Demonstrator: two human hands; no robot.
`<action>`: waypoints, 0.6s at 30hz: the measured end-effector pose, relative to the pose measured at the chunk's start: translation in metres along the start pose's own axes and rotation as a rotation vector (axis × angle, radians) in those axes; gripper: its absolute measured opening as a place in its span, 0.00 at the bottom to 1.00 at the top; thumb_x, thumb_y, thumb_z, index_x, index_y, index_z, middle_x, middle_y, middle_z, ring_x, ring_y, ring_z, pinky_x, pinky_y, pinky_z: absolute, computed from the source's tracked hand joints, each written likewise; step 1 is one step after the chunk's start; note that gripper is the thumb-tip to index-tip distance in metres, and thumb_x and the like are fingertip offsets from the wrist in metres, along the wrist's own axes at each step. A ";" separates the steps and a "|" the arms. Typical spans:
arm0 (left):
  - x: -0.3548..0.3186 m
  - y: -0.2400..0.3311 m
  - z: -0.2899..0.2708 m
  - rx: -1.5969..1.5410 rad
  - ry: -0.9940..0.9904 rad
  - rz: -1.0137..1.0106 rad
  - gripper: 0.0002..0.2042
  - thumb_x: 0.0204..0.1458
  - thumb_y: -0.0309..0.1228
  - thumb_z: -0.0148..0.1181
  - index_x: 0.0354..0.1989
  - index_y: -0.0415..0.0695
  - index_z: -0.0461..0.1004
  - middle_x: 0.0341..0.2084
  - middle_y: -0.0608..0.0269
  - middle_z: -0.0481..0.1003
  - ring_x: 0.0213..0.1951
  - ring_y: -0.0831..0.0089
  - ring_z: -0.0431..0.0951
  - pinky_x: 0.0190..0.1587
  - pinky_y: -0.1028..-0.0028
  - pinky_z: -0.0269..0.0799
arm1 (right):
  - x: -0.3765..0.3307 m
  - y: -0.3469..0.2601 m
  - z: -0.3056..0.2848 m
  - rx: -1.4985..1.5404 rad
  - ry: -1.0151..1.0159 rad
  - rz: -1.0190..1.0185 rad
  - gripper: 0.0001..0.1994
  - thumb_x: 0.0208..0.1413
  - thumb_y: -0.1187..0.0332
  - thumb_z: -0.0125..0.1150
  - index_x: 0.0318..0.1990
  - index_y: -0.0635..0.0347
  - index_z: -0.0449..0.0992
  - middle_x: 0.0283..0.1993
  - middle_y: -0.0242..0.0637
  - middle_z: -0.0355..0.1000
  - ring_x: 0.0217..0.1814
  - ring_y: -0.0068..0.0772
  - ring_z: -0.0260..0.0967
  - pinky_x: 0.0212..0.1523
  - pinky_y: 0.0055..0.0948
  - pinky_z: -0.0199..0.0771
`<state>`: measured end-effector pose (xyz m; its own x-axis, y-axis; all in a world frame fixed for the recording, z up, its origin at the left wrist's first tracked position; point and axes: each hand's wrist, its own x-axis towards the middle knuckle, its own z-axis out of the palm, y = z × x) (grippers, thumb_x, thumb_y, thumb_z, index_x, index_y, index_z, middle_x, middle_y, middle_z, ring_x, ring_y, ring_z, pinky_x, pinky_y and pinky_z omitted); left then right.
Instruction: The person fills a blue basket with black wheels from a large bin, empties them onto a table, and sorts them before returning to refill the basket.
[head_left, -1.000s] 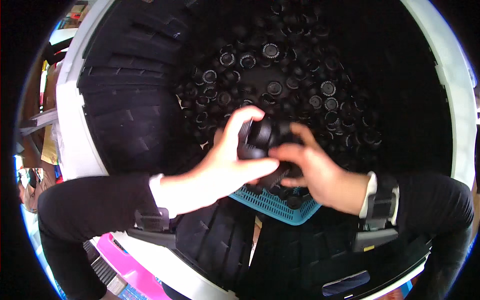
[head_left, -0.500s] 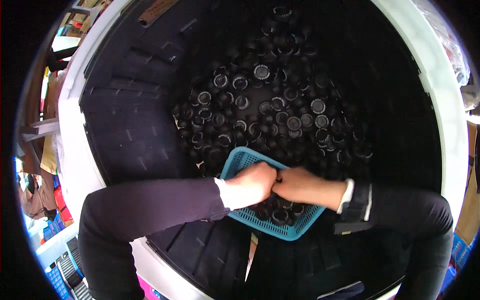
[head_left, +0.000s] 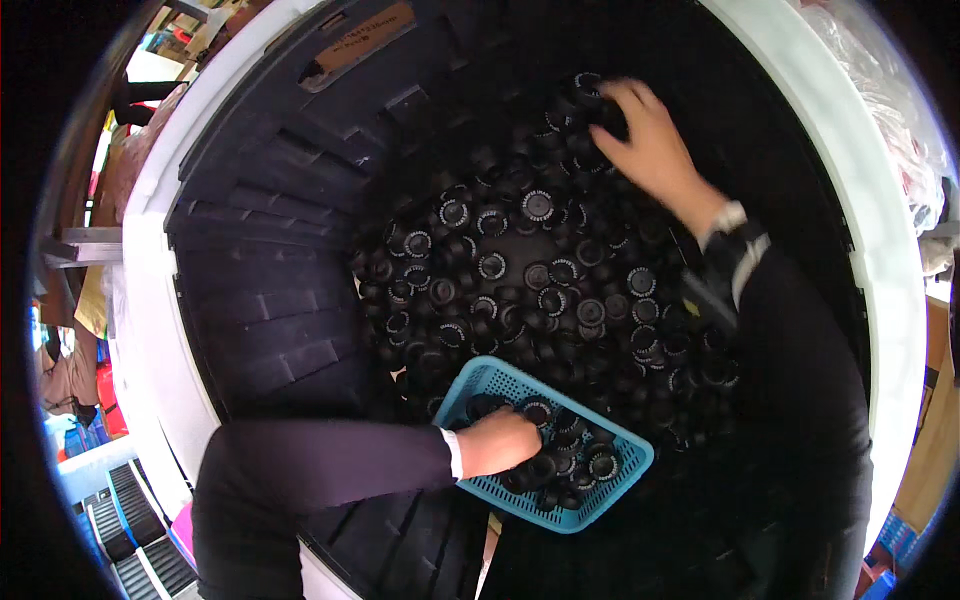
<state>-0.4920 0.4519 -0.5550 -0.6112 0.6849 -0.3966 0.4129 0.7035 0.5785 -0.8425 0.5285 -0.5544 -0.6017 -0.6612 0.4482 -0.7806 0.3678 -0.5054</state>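
A blue plastic mesh basket [head_left: 470, 388] lies low in a big dark drum and holds several black round ring-shaped parts [head_left: 590, 462]. My left hand [head_left: 498, 440] rests inside the basket on those parts with its fingers curled under; whether it grips any is hidden. My right hand [head_left: 652, 150] reaches to the far side of a large heap of the same black parts [head_left: 530, 285]. Its fingers are spread over the top pieces, touching them.
The drum has a ribbed black inner wall [head_left: 270, 300] and a white outer rim [head_left: 885, 300] all around. Outside the rim at lower left are black trays [head_left: 130, 520] and a pink item [head_left: 185, 525]. A clear bag [head_left: 890, 110] lies at the upper right.
Both hands were held together over the basket. Now my right hand has gone out to the far side of the heap, while my left hand stays in the basket.
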 end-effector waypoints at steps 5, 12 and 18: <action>0.018 0.008 0.004 0.126 -0.006 0.132 0.06 0.41 0.26 0.52 0.26 0.38 0.75 0.22 0.55 0.75 0.29 0.61 0.77 0.28 0.67 0.74 | 0.051 0.010 0.051 -0.016 -0.066 0.416 0.29 0.41 0.47 0.63 0.50 0.51 0.71 0.56 0.46 0.60 0.61 0.52 0.55 0.57 0.43 0.59; 0.034 -0.030 -0.067 0.014 0.710 0.089 0.15 0.45 0.39 0.58 0.12 0.46 0.66 0.10 0.61 0.65 0.14 0.61 0.70 0.15 0.66 0.65 | -0.027 -0.042 0.051 0.082 -0.752 0.287 0.31 0.44 0.42 0.59 0.51 0.54 0.72 0.55 0.48 0.65 0.58 0.51 0.61 0.55 0.41 0.63; 0.039 -0.156 -0.116 -0.248 1.041 -0.916 0.33 0.42 0.48 0.62 0.55 0.44 0.64 0.52 0.44 0.63 0.55 0.51 0.62 0.56 0.62 0.60 | -0.086 -0.003 0.021 0.205 0.132 0.584 0.16 0.50 0.60 0.59 0.42 0.60 0.75 0.38 0.44 0.74 0.40 0.38 0.72 0.41 0.27 0.69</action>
<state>-0.6586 0.3474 -0.5781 -0.8520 -0.5203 -0.0576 -0.4595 0.6908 0.5583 -0.7847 0.5704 -0.6069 -0.9446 -0.2986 0.1365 -0.2772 0.5024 -0.8190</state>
